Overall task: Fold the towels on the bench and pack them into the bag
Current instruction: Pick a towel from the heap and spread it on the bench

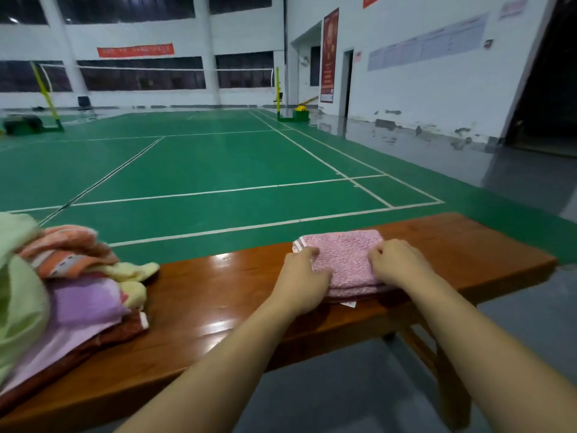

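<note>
The folded pink towel (343, 260) lay on the tabletop (218, 295) between both hands, left hand (304, 276) and right hand (396, 262) pinching its side edges; soft, light, likely floppy.

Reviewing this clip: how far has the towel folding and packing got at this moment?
Done: the pink towel lies folded in layers on the bench. In hand: the left hand and right hand both grip it. Left: the heap of unfolded towels at the bench's left end awaits folding. No bag is in view, so no packing shows.
</note>
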`<action>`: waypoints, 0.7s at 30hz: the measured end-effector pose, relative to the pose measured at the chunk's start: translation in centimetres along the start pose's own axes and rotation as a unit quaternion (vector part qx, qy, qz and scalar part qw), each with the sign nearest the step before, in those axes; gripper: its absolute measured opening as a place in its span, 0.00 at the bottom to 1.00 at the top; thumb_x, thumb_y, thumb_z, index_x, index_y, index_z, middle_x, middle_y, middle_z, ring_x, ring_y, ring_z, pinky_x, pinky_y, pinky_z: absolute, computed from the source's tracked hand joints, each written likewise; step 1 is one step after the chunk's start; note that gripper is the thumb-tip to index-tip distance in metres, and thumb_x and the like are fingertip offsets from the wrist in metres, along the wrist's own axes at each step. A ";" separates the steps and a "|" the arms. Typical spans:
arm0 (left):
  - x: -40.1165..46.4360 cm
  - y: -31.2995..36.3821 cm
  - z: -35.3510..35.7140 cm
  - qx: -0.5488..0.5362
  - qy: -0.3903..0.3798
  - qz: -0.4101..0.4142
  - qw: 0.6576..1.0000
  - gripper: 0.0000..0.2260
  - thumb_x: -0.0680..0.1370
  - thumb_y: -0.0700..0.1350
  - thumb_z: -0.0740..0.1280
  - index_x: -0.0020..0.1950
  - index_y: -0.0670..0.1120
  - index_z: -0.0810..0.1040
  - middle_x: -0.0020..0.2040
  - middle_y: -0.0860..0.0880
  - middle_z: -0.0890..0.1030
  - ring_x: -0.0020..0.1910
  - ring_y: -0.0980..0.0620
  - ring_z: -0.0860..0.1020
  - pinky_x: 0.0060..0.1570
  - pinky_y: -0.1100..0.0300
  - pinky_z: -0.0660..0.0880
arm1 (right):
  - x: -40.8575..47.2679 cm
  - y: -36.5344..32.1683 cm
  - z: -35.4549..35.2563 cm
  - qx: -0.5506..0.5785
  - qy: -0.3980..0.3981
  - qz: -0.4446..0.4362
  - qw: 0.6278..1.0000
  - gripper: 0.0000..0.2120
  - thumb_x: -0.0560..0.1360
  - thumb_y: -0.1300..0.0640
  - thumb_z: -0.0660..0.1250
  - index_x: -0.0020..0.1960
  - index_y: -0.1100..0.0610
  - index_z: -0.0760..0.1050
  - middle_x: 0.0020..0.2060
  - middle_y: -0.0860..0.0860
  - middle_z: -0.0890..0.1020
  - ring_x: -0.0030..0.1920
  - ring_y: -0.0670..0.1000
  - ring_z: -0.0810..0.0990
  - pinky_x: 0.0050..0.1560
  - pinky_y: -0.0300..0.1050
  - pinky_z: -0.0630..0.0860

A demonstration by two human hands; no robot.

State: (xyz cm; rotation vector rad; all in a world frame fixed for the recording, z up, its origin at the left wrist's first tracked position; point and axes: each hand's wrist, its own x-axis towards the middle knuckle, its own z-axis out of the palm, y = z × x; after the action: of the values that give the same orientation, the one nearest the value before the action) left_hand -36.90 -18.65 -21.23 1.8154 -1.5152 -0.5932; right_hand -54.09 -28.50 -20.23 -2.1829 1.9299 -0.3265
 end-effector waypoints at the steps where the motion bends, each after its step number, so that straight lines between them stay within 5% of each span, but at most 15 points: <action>1: 0.9 1.1 1.5 0.006 -0.009 0.013 1.000 0.27 0.81 0.49 0.66 0.78 0.45 0.67 0.76 0.42 0.68 0.70 0.45 0.72 0.72 0.55 0.66 | 0.6 1.1 -0.4 -0.008 -0.010 0.026 1.000 0.24 0.81 0.39 0.52 0.62 0.52 0.79 0.68 0.61 0.74 0.62 0.62 0.75 0.66 0.59 0.73; 3: 2.5 3.5 4.3 0.010 -0.025 0.025 0.999 0.26 0.82 0.49 0.65 0.78 0.43 0.66 0.78 0.42 0.63 0.75 0.44 0.66 0.75 0.55 0.62 | 1.6 3.1 -1.0 -0.024 -0.036 0.071 0.997 0.35 0.80 0.31 0.46 0.74 0.53 0.70 0.79 0.59 0.60 0.74 0.64 0.64 0.72 0.63 0.62; 6: 5.1 6.0 7.5 0.054 -0.036 0.067 0.996 0.23 0.83 0.50 0.62 0.77 0.45 0.68 0.81 0.42 0.59 0.78 0.42 0.63 0.75 0.52 0.63 | 3.2 6.2 -1.4 -0.043 -0.064 0.109 0.991 0.44 0.76 0.24 0.43 0.80 0.54 0.61 0.82 0.55 0.47 0.80 0.62 0.54 0.76 0.66 0.50; 9: 7.4 7.2 9.1 0.014 -0.043 0.081 0.996 0.22 0.84 0.49 0.62 0.78 0.46 0.68 0.81 0.45 0.62 0.73 0.48 0.70 0.71 0.59 0.67 | 5.2 8.8 -1.3 -0.035 -0.035 0.125 0.991 0.44 0.76 0.24 0.44 0.80 0.52 0.60 0.81 0.57 0.55 0.78 0.62 0.58 0.76 0.66 0.53; 12: 8.8 7.7 10.3 -0.122 -0.080 0.035 0.989 0.24 0.84 0.48 0.63 0.80 0.46 0.65 0.79 0.47 0.65 0.50 0.58 0.78 0.47 0.73 0.73 | 6.8 10.2 -1.7 -0.065 0.008 0.120 0.991 0.36 0.79 0.29 0.49 0.77 0.52 0.65 0.77 0.57 0.65 0.74 0.61 0.66 0.73 0.62 0.63; 14: 9.1 8.3 10.9 -0.126 -0.096 0.015 0.987 0.25 0.84 0.49 0.64 0.80 0.45 0.64 0.81 0.45 0.58 0.63 0.51 0.76 0.60 0.68 0.72 | 7.5 10.6 -2.4 -0.091 0.059 0.123 0.987 0.29 0.81 0.35 0.54 0.74 0.52 0.68 0.73 0.56 0.70 0.71 0.60 0.70 0.70 0.60 0.67; 17: 8.4 8.3 11.1 0.054 -0.027 0.003 0.998 0.17 0.82 0.48 0.62 0.69 0.42 0.74 0.81 0.44 0.45 0.74 0.38 0.61 0.73 0.49 0.63 | 8.2 9.8 -2.4 -0.093 0.137 0.027 0.986 0.26 0.83 0.40 0.52 0.73 0.53 0.69 0.75 0.54 0.69 0.74 0.57 0.68 0.76 0.60 0.61; 19: 7.6 7.6 10.7 0.203 0.014 0.032 0.979 0.18 0.81 0.52 0.59 0.67 0.45 0.73 0.82 0.45 0.43 0.77 0.37 0.52 0.73 0.43 0.58 | 8.2 8.4 -1.2 -0.055 0.062 -0.069 0.994 0.29 0.83 0.36 0.48 0.79 0.49 0.62 0.80 0.53 0.59 0.80 0.55 0.57 0.79 0.60 0.51; 21: 7.7 6.4 10.7 0.234 -0.026 0.064 0.970 0.24 0.83 0.55 0.54 0.76 0.46 0.64 0.83 0.45 0.48 0.80 0.41 0.50 0.76 0.40 0.54 | 8.0 7.5 0.5 -0.061 -0.025 -0.093 0.994 0.32 0.82 0.33 0.43 0.82 0.45 0.51 0.82 0.51 0.48 0.82 0.55 0.47 0.80 0.59 0.45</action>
State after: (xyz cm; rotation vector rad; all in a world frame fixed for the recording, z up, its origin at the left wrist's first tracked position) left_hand -47.24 -28.94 -22.85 2.0321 -1.9119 -0.2310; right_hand -60.07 -37.36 -22.78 -2.4306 1.7689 -0.1865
